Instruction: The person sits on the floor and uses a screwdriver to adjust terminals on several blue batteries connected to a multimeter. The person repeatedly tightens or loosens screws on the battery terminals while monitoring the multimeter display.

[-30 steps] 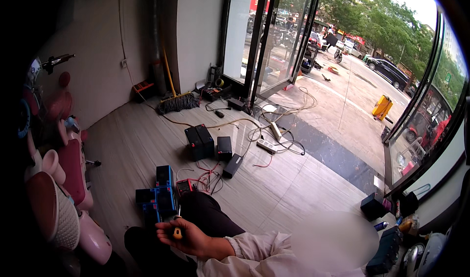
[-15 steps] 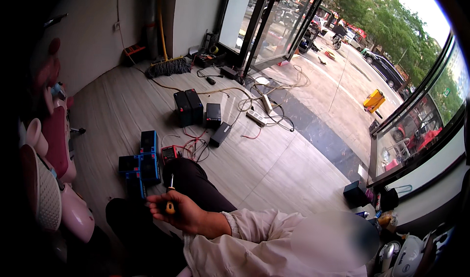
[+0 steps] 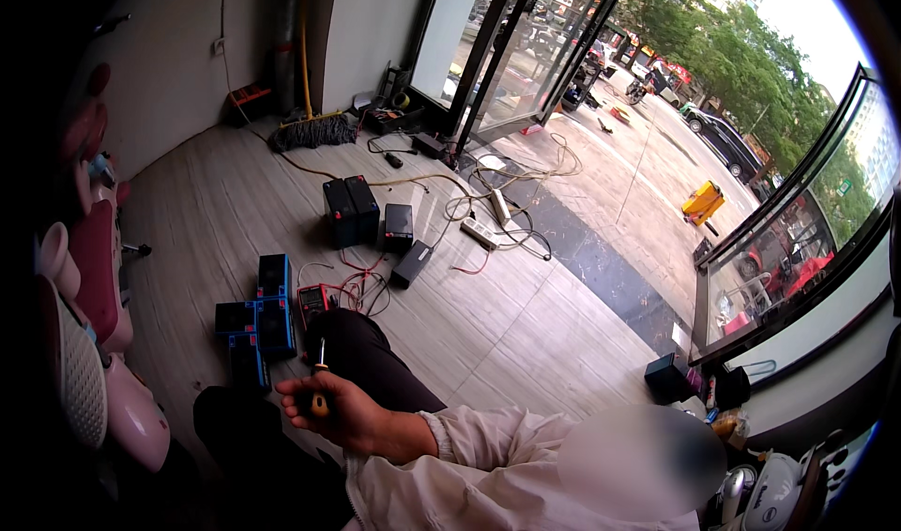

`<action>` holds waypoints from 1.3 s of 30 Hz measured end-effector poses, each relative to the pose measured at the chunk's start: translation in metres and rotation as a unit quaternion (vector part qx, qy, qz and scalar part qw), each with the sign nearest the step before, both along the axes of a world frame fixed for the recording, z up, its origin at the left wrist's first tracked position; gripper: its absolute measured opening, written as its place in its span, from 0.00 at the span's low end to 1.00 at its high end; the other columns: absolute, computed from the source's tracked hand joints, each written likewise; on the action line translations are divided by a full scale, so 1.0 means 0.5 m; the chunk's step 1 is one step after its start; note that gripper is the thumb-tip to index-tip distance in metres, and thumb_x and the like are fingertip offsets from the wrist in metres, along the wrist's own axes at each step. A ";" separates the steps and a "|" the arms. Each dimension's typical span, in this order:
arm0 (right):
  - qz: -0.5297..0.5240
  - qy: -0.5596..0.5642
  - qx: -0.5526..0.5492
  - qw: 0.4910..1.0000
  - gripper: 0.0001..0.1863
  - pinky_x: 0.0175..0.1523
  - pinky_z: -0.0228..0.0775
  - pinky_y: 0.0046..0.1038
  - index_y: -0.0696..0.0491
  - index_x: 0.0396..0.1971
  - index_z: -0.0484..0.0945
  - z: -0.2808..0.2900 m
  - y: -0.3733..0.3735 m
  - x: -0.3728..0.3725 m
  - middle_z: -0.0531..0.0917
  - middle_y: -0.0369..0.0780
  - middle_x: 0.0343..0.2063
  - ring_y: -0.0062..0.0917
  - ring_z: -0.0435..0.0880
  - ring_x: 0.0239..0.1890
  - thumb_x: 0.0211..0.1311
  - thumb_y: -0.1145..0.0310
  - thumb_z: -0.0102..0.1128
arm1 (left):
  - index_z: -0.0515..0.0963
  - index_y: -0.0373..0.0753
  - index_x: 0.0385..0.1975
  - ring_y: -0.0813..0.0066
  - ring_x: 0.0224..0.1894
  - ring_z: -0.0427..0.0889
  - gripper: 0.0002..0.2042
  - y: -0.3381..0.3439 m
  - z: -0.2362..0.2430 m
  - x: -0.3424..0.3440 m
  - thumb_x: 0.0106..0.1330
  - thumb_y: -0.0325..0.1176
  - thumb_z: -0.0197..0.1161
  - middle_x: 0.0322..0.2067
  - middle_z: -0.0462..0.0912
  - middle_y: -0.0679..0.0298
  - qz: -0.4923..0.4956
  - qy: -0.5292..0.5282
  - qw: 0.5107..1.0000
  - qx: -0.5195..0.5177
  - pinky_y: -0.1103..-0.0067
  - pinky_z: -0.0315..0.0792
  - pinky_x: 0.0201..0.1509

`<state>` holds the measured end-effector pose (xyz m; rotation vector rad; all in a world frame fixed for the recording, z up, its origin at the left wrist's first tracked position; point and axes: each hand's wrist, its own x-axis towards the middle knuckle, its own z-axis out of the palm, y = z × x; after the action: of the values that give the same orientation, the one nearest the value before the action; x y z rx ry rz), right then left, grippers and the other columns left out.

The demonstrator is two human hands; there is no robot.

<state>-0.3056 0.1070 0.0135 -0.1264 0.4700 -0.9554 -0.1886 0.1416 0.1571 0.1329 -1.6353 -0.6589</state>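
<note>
The right hand is palm up over the person's dark-trousered legs, its fingers curled loosely about a screwdriver: the grip closes lightly on the yellow-orange handle, and the metal shaft points away from the palm. The left hand is out of view, so I cannot tell the state of its grip.

The screwdriver is held clear of the wood-patterned floor, well in from the doorway edge. It should handle as a light, stiff tool; the thick handle is the place to take hold, the thin smooth shaft likely being more slippery.

Beyond the fingers, on the floor's left part, a cluster of blue-and-black batteries lies beside a red multimeter. These batteries look dense and rigid, best held by their flat sides. Farther off stand a pair of black batteries, with a long black power adapter lying near them and power strips toward the doorway.

No writing shows on the screwdriver. Any labels on the batteries are too small to read; a white helmet near the lower right corner carries dark lettering.
</note>
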 end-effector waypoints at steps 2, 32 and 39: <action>0.005 -0.005 -0.008 1.000 0.20 0.49 0.73 0.25 0.60 0.49 0.72 -0.002 0.000 0.002 0.77 0.39 0.37 0.24 0.78 0.39 0.66 0.62 0.42 | 0.66 0.33 0.54 0.69 0.45 0.72 0.21 0.001 0.002 0.000 0.70 0.43 0.44 0.45 0.72 0.57 -0.003 0.002 1.000 -0.001 0.73 0.68 0.51; 0.028 -0.007 -0.011 1.000 0.18 0.49 0.70 0.27 0.60 0.45 0.74 -0.007 -0.013 0.011 0.76 0.40 0.38 0.26 0.75 0.41 0.63 0.64 0.45 | 0.69 0.33 0.53 0.67 0.43 0.72 0.23 0.044 0.039 0.220 0.71 0.47 0.43 0.43 0.73 0.57 -0.101 0.124 0.987 -0.006 0.72 0.69 0.48; -0.006 -0.045 -0.070 0.996 0.23 0.57 0.66 0.30 0.60 0.51 0.74 0.042 -0.051 0.023 0.79 0.44 0.46 0.31 0.77 0.49 0.63 0.60 0.47 | 0.69 0.33 0.52 0.66 0.42 0.72 0.23 0.102 0.097 0.354 0.72 0.47 0.42 0.42 0.74 0.57 -0.290 0.342 0.894 -0.023 0.72 0.69 0.48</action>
<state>-0.2943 0.0815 0.0343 -0.2064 0.3205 -1.0016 -0.0118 0.1927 0.2059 -0.5912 -0.9820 -0.9807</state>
